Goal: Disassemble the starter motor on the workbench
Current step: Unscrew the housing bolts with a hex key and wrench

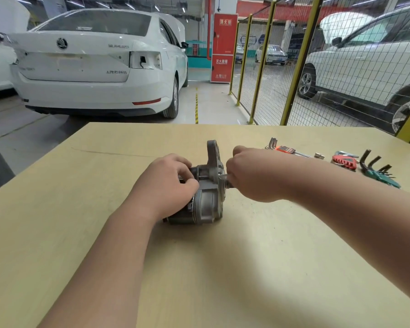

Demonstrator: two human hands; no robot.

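While the left hand is pressing down on the motor to steady it, the right hand is working a thin metal tool at the flange end, so the step in hand is probably loosening a through bolt or screw there. The motor is lying on its side on the bench, between the two hands, its flange standing up just left of the right hand. The left hand is curled over the dark body, fingers bent and gripping it. The right hand is clenched around the tool, of which only a short silver tip is showing, touching the housing; what kind of tool it is cannot be told. The next move is likely calling for a steady turn with the motor kept from rolling, then lifting the fastener clear. Red key sets and a green key set are lying beyond the right forearm, well apart from the motor.
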